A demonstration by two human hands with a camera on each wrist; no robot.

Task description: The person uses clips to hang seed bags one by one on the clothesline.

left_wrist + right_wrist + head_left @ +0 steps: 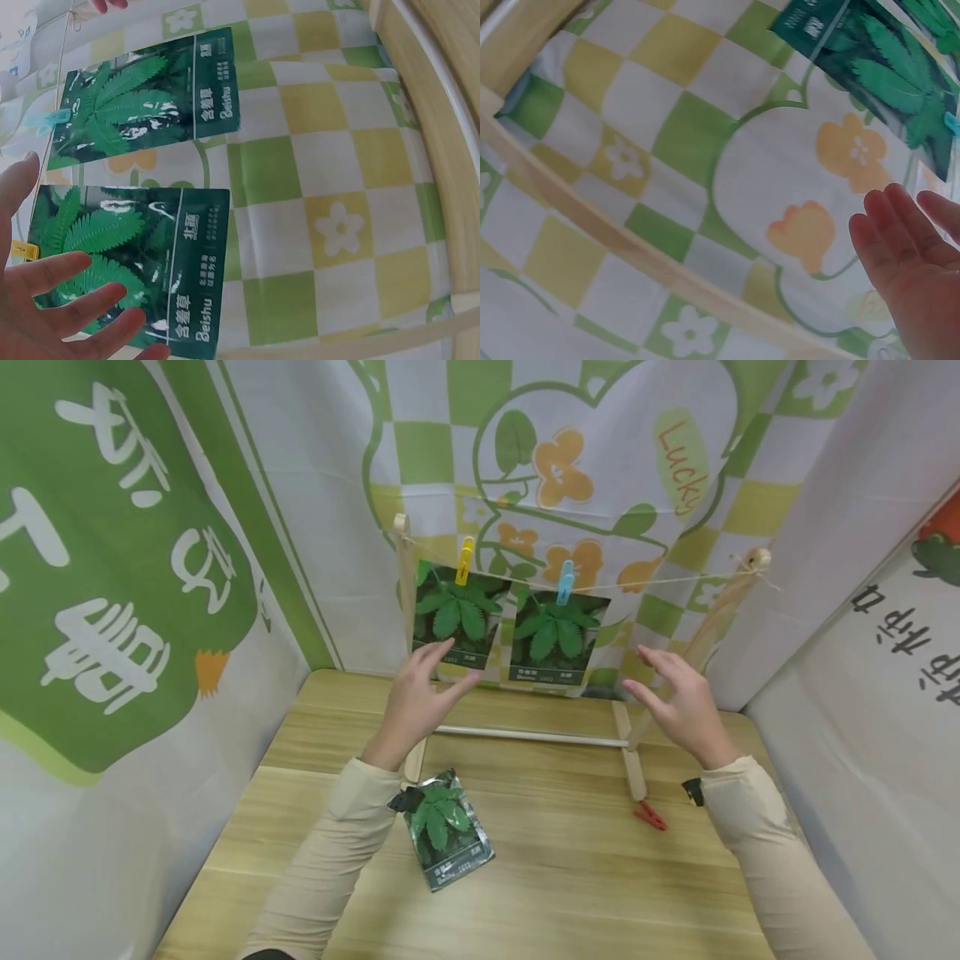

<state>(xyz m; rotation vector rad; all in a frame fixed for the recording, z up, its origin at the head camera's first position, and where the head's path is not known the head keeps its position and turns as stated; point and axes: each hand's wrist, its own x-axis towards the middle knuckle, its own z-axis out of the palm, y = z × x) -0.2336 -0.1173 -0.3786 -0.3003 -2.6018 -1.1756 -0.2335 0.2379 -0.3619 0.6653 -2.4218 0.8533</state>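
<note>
Two green seed packets with leaf pictures hang side by side from a string on a wooden frame. A yellow clothespin [464, 561] holds the left packet [456, 614], and a light blue clothespin [566, 582] holds the right packet [555, 639]. My left hand [424, 697], fingers spread, is in front of the left packet and holds nothing. To the right of the other packet, my right hand [678, 702] is raised with relaxed fingers, also with nothing in it. A third packet [448, 831] lies on the table by my left forearm.
A red clothespin [650, 816] lies on the table [555, 852] by the frame's right foot [633, 774]. The frame has a left post [407, 585], a right post [723, 610] and a low crossbar [532, 737]. Behind it hangs a checked cloth [423, 452].
</note>
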